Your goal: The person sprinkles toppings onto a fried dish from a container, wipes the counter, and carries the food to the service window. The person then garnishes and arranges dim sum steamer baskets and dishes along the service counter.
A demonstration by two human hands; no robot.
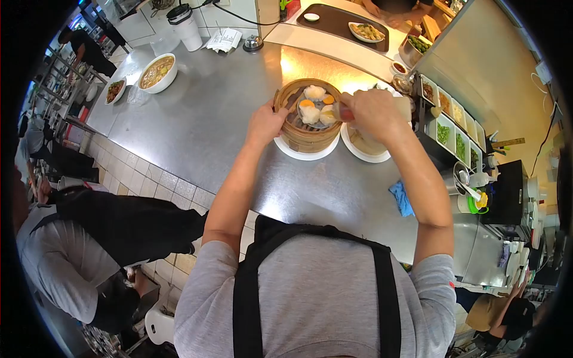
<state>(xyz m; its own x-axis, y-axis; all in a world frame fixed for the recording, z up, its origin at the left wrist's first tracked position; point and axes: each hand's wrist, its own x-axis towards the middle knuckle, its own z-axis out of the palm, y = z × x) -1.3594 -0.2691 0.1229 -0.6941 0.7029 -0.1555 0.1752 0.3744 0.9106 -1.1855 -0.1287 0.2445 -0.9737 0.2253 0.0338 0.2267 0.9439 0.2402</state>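
A round bamboo steamer [309, 143] rests on a white plate [305, 157] on the steel counter. Inside it are several pale dumplings [310, 114], some with orange tops. My left hand [265, 124] grips the steamer's left rim, its fingers closed round the edge. Over the steamer's right edge, my right hand [373, 113] is closed on a squeeze bottle, whose reddish tip [343, 112] points at the dumplings. Beneath that hand a second round steamer [365, 143] sits on another white plate [369, 159], partly hidden.
Two bowls of food [158, 73] [115, 92] stand at the far left. A brown tray [334, 27] lies on the pass shelf, a person behind it. Topping containers [459, 146] line the right side, near a blue cloth [401, 198]. Another person stands at the left.
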